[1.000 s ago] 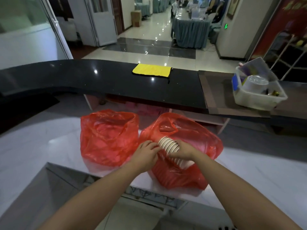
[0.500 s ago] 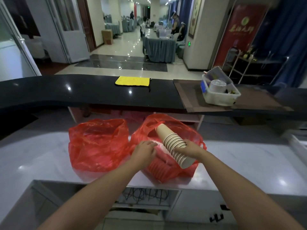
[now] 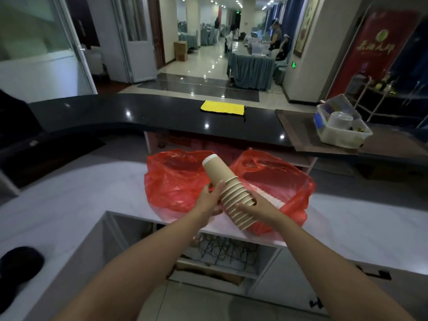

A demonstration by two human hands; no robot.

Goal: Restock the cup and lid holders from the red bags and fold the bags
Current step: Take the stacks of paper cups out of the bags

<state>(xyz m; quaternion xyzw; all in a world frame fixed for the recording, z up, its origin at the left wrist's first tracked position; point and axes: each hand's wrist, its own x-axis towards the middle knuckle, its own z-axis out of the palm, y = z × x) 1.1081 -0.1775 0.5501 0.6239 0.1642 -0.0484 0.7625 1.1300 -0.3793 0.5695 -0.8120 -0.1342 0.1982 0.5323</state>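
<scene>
While both hands are holding it above the white counter (image 3: pixel 69 205), the stack of paper cups (image 3: pixel 229 193) is slanting, its long axis running from lower right to upper left. Its closed white bottom is pointing up and away, and the nested rims are facing down toward the person. The left hand (image 3: pixel 212 200) is curling round the upper part of the stack, fingers wrapping the brown wall. The right hand (image 3: pixel 257 205) is gripping the lower, ribbed part. Just behind the stack, two red bags are sitting side by side: the left red bag (image 3: pixel 171 179) and the right red bag (image 3: pixel 284 179), which is lying open with white rims showing inside.
</scene>
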